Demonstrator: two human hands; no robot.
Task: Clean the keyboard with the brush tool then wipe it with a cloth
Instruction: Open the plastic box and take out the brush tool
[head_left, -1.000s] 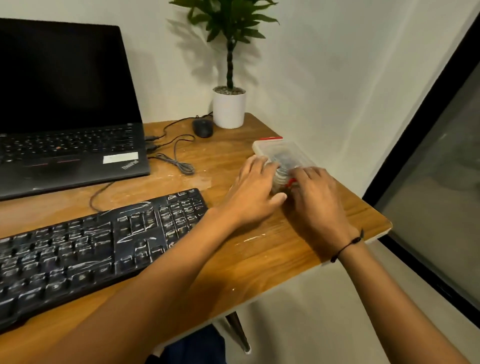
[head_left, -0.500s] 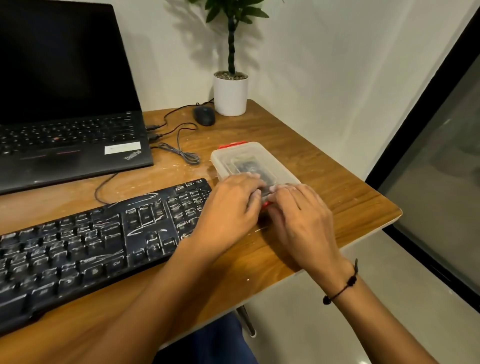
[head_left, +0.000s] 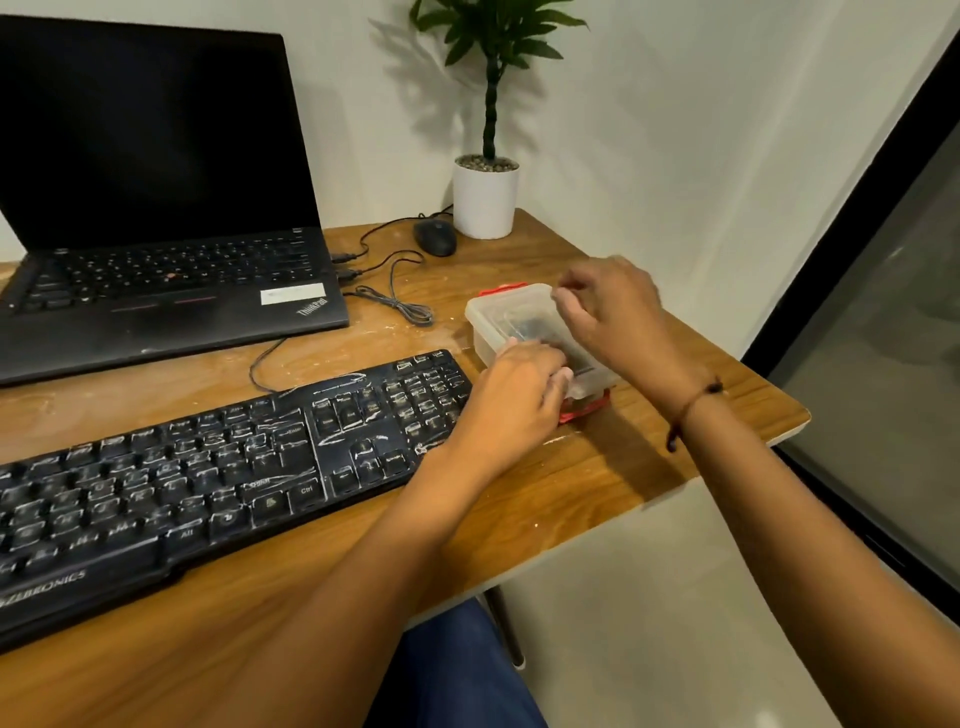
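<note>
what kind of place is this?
Likely a home or small-office computer desk in a room corner: an open laptop and an external keyboard sit on a wooden table, with a potted plant against the wall.

The scene is lit warmly and evenly from above and the front. A soft shadow of the green potted plant (head_left: 488, 78) is cast leftward on the white wall (head_left: 675, 130). Dark shadows are thrown beneath both forearms on the brown wooden table (head_left: 597, 478). The raised right hand (head_left: 618, 312) is smeared by motion blur. Straight lines are bowed at the frame edges.
</note>
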